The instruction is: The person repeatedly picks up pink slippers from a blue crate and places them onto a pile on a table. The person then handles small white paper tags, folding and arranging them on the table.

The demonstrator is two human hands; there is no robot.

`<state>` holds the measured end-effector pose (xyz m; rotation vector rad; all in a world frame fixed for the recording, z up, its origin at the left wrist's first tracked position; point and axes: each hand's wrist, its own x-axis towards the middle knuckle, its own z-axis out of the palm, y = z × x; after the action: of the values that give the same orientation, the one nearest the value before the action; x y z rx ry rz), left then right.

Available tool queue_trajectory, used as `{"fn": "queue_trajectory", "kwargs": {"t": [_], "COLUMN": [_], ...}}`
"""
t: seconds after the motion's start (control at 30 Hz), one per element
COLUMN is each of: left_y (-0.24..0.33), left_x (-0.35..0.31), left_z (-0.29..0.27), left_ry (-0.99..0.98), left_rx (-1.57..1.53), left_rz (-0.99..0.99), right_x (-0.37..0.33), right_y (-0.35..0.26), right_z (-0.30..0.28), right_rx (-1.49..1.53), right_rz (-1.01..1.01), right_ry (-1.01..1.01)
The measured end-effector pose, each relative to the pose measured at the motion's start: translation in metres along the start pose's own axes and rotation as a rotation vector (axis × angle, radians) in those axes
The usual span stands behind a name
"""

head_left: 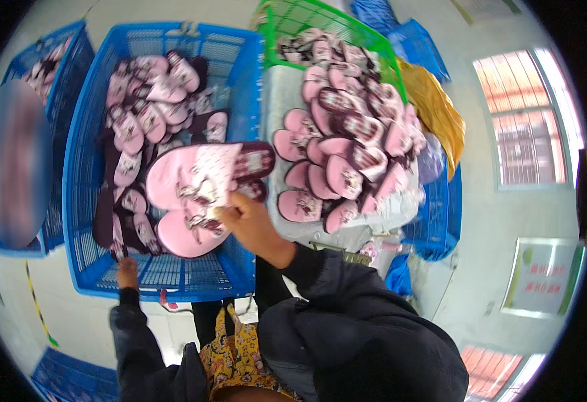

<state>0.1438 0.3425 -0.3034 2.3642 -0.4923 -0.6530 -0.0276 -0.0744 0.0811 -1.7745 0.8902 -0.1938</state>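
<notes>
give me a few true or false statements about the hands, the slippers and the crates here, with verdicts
1. The right hand holds a pair of pink slippers over the blue crate. True.
2. The left hand holds a slipper too. False: it rests at the near edge of the blue crate and holds nothing that shows.
3. The blue crate is empty. False: pink and dark slippers lie piled along its left side.
4. A heap of slippers lies to the right of the blue crate. True.
5. The crate at the top is red. False: it is green.
</notes>
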Motion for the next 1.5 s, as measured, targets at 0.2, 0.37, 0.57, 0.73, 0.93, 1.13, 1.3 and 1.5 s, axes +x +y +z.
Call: {"fn": "queue_trajectory", "kwargs": {"t": [0.2, 0.37, 0.57, 0.73, 0.93, 1.13, 1.3, 1.5], "left_y": [0.128, 0.143, 0.223, 0.260, 0.397, 0.365, 0.260, 0.234], "left_x": [-0.070, -0.107, -0.161, -0.184, -0.201, -0.207, -0.206, -0.166], "left_z": [0.062, 0.061, 0.056, 0.121, 0.162, 0.154, 0.159, 0.117], "left_ry": [-0.202, -0.687, -0.641, -0.595, -0.559, -0.377, -0.330, -0.224], "left_rx": [0.649, 0.991, 0.877, 0.474, 0.243, 0.249, 0.368, 0.749], "left_rz": [0.809, 0.440, 0.083, 0.170, -0.069, 0.112, 0.143, 0.429], "right_x": [-0.044, -0.039, 0.009, 0.045, 0.121, 0.089, 0.041, -0.034], "right_y": [-0.016, 0.031, 0.159, 0.298, 0.406, 0.343, 0.322, 0.118], "right_z": [-0.194, -0.354, -0.527, -0.618, -0.636, -0.626, -0.587, -0.386], "right_rx": [0.403, 0.707, 1.010, -0.723, 0.394, 0.602, 0.546, 0.426], "right_rz": [-0.175, -0.230, -0.173, -0.223, 0.379, 0.395, -0.022, -0.217], "right_ry": [0.528, 0.835, 0.995, 0.936, 0.828, 0.848, 1.103, 0.564]}}
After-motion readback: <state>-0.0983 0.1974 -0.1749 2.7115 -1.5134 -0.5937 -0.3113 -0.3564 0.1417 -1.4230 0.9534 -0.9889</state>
